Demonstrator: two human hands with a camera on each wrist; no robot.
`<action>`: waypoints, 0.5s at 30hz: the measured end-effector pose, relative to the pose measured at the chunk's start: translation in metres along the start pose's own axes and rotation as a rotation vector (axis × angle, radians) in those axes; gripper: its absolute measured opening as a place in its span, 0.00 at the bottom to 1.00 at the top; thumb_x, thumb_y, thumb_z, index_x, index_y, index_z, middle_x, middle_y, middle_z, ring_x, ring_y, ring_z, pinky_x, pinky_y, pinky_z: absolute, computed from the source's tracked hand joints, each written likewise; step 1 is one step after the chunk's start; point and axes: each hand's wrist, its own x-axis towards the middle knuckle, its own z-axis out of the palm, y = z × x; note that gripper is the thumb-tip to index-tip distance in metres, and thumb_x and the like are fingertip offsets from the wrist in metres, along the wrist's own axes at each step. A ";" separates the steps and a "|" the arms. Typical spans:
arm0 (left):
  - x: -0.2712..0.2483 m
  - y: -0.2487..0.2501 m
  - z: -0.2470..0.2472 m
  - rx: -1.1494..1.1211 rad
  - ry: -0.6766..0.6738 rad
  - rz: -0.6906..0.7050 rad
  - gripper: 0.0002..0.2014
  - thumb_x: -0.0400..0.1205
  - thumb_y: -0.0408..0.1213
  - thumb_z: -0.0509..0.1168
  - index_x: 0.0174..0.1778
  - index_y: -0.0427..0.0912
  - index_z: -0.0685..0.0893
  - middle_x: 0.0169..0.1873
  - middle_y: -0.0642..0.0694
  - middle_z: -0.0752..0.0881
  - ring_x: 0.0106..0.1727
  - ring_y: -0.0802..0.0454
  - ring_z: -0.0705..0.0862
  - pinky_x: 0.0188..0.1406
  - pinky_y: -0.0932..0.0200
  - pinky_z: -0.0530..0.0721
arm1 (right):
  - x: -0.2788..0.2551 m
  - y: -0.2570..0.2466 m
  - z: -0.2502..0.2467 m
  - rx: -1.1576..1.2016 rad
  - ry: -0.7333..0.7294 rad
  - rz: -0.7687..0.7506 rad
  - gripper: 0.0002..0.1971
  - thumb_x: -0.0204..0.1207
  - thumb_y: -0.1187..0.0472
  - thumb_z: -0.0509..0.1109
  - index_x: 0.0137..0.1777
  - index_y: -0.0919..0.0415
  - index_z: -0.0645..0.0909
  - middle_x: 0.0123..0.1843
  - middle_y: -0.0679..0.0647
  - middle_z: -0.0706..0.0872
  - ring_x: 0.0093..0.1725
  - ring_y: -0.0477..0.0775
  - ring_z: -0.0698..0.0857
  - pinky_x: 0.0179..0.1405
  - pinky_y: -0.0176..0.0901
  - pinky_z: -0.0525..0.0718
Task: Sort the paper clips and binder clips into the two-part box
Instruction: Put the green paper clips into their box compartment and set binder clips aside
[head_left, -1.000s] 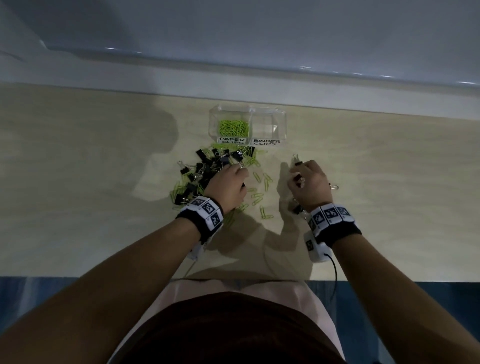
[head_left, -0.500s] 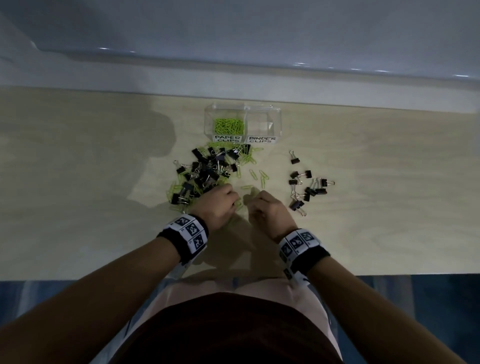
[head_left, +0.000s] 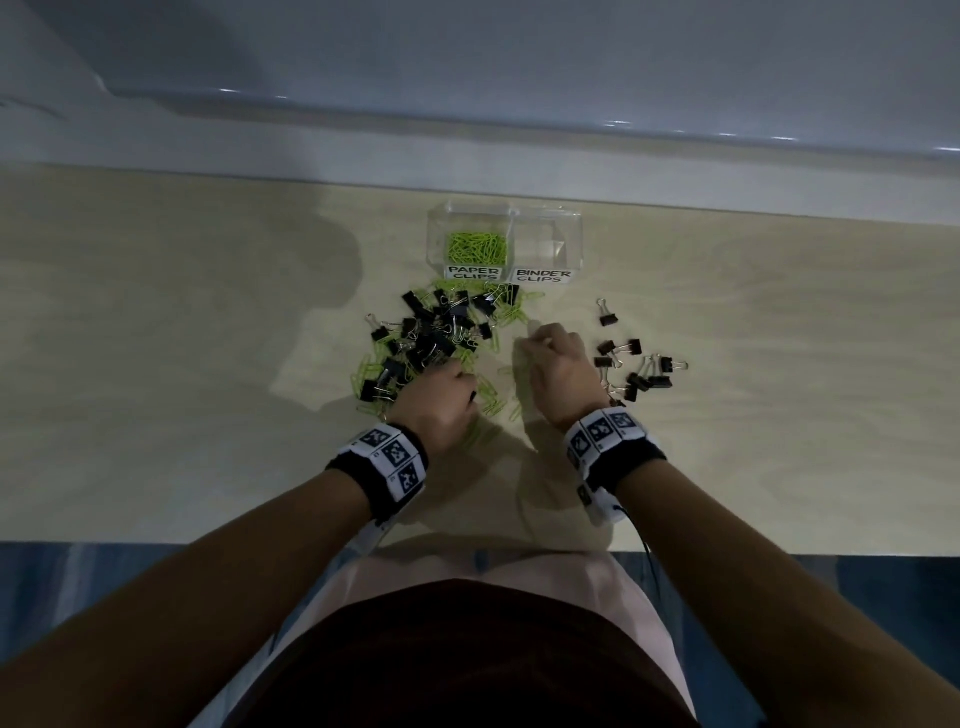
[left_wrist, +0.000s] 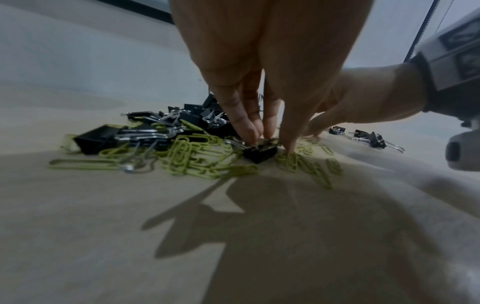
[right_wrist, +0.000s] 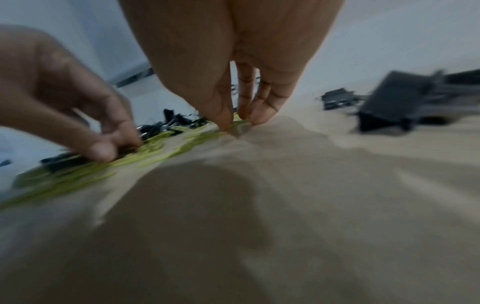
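A clear two-part box (head_left: 571, 244) stands at the back; its left half, labelled PAPER CLIPS, holds green paper clips (head_left: 477, 247), and nothing shows in its right half, labelled BINDER CLIPS. In front of it lies a mixed pile (head_left: 436, 332) of black binder clips and green paper clips. My left hand (head_left: 457, 382) is at the pile's near edge and pinches a black binder clip (left_wrist: 259, 153) between thumb and fingers (left_wrist: 246, 127). My right hand (head_left: 535, 338) is just right of the pile, fingertips (right_wrist: 223, 121) pressed together on a green paper clip (right_wrist: 240, 124) on the table; that view is blurred.
A separate group of black binder clips (head_left: 636, 366) lies to the right of my right hand. The pale wooden table (head_left: 208, 389) ends at a white ledge (head_left: 727, 176) behind the box. Its near edge (head_left: 156, 540) is close to my body.
My right hand left the binder clip group on the right, came in beside my left hand, then moved forward toward the box. My left hand drew back to the pile's near edge.
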 end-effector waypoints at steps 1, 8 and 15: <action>0.000 0.002 0.000 -0.007 -0.007 -0.008 0.13 0.83 0.38 0.58 0.59 0.36 0.80 0.56 0.41 0.76 0.55 0.44 0.79 0.51 0.51 0.79 | -0.001 -0.007 0.002 0.000 -0.045 -0.035 0.16 0.75 0.60 0.58 0.52 0.66 0.85 0.54 0.63 0.82 0.48 0.64 0.79 0.43 0.51 0.84; -0.015 -0.024 -0.004 -0.081 0.153 -0.047 0.08 0.79 0.33 0.60 0.47 0.35 0.82 0.49 0.42 0.78 0.46 0.45 0.79 0.41 0.53 0.80 | -0.006 -0.002 0.001 -0.012 -0.223 -0.073 0.19 0.64 0.70 0.72 0.56 0.61 0.84 0.57 0.57 0.78 0.53 0.60 0.75 0.43 0.50 0.84; -0.033 -0.038 0.007 0.080 0.136 0.145 0.31 0.74 0.59 0.62 0.64 0.37 0.78 0.57 0.41 0.79 0.55 0.42 0.76 0.52 0.48 0.80 | 0.006 -0.016 0.010 -0.120 -0.371 -0.178 0.41 0.61 0.40 0.75 0.75 0.53 0.69 0.70 0.51 0.71 0.67 0.57 0.68 0.64 0.56 0.74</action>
